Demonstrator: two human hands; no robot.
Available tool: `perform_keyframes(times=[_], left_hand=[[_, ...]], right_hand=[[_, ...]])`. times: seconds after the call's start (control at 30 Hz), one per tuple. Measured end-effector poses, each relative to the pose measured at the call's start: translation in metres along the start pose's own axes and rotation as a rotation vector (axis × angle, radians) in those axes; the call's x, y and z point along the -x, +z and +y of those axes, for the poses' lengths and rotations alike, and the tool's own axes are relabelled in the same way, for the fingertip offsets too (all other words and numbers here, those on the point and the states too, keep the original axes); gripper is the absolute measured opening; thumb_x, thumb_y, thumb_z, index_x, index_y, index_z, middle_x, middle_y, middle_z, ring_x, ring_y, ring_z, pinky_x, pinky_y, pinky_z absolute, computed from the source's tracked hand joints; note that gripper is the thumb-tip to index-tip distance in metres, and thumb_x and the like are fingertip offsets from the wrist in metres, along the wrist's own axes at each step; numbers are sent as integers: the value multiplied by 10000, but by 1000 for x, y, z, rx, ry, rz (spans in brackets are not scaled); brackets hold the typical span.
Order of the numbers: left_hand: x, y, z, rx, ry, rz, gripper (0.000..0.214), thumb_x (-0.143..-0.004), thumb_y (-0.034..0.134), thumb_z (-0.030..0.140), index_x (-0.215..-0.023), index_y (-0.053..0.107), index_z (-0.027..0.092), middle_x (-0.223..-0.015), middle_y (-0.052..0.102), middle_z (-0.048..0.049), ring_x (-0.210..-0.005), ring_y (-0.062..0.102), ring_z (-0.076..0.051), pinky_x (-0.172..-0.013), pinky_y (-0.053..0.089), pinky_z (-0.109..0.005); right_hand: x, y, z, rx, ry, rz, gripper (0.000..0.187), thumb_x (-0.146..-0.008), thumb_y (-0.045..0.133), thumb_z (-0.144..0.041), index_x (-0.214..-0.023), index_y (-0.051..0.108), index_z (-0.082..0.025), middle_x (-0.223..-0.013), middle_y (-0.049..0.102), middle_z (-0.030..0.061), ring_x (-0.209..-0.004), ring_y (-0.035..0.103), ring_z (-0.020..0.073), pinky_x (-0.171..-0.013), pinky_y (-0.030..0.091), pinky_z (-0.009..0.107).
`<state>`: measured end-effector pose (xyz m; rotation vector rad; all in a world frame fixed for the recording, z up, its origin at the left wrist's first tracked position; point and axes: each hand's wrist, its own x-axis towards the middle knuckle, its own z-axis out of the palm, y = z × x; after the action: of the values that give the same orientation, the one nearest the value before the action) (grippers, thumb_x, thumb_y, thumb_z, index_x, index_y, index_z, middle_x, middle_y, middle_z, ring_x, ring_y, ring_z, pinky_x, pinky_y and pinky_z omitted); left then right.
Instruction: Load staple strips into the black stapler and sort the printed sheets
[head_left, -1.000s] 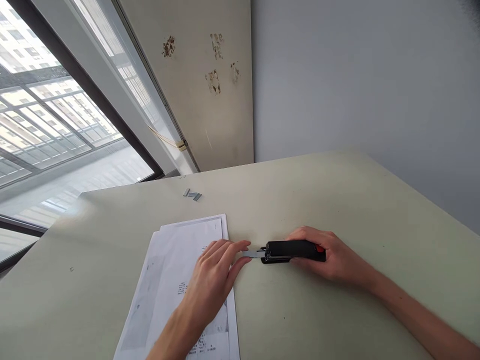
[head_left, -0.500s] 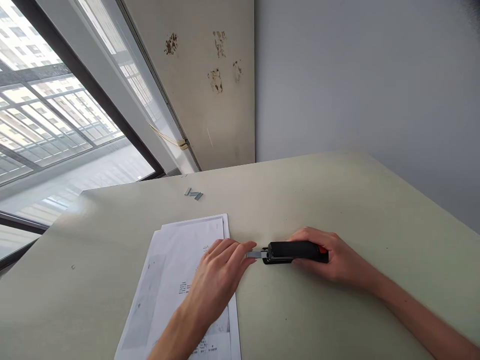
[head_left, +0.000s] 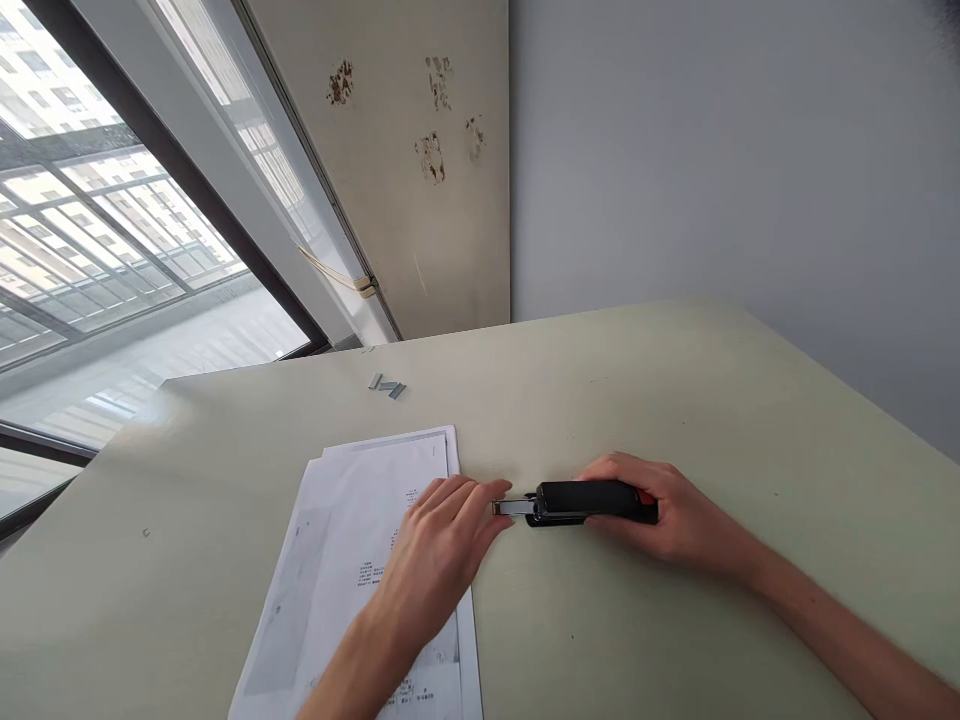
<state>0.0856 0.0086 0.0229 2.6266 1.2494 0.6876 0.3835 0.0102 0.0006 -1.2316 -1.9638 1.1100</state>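
Note:
A black stapler (head_left: 581, 498) lies lengthwise on the table, with a small red part at its right end. My right hand (head_left: 652, 510) is closed around the stapler's right half, fingers on the far side and thumb on the near side. From the left end of the stapler sticks out a narrow metal staple tray (head_left: 516, 508). My left hand (head_left: 442, 535) pinches the tray's outer tip between thumb and fingers. Beneath my left hand and forearm lies a stack of printed paper (head_left: 352, 510), partly hidden by them.
Several staple strips (head_left: 387, 386) lie beyond the paper, near the table's (head_left: 675, 380) far edge. A single loose staple (head_left: 146, 533) rests at the left. A grey wall (head_left: 712, 150) stands behind, and a window (head_left: 112, 220) is on the left.

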Motion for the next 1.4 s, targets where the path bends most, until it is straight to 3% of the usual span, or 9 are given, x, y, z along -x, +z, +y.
perform_keyframes(times=[0.17,0.43,0.6,0.87,1.13,1.4], left_hand=[[11,-3,-12,16,-53,62,193,-1046,638,319,-1210,693,233,-1088,755,-52,-983,704,-229,-829,599,-385],[3,-5,-13,212,-138,0,171,-1040,644,334,-1045,794,251,-943,792,-22,-838,711,-186,-710,603,-303],[0,-2,-11,284,-184,-13,139,-1011,696,341,-1040,802,255,-882,791,2,-805,719,-168,-733,596,-287],[-7,9,-5,331,-194,-22,116,-992,730,312,-1063,800,251,-854,766,15,-771,692,-147,-702,568,-262],[-7,9,-13,405,-186,-60,135,-992,729,333,-1069,807,255,-883,782,2,-767,682,-147,-683,569,-259],[-9,10,-17,393,-127,-9,194,-1019,683,376,-1037,832,254,-899,798,-35,-799,689,-171,-656,579,-274]], right_hand=[[1,0,-1,1,4,2,171,-982,691,-367,-1139,712,-303,-1077,750,17,-872,658,195,-721,483,298],[1,0,-6,24,10,12,187,-973,690,-371,-1141,716,-291,-1069,766,28,-859,677,206,-722,505,307],[0,0,-7,30,21,23,209,-964,705,-421,-1122,700,-284,-1044,766,27,-840,671,204,-718,505,305],[0,-1,-8,16,32,26,210,-960,691,-431,-1093,706,-270,-1014,768,33,-814,663,201,-691,496,301],[0,-3,-10,3,33,8,189,-967,696,-407,-1103,703,-277,-1021,765,29,-831,661,202,-721,503,310],[0,-1,-4,-13,33,7,177,-959,709,-412,-1078,707,-282,-1009,761,21,-826,664,199,-720,503,305]])
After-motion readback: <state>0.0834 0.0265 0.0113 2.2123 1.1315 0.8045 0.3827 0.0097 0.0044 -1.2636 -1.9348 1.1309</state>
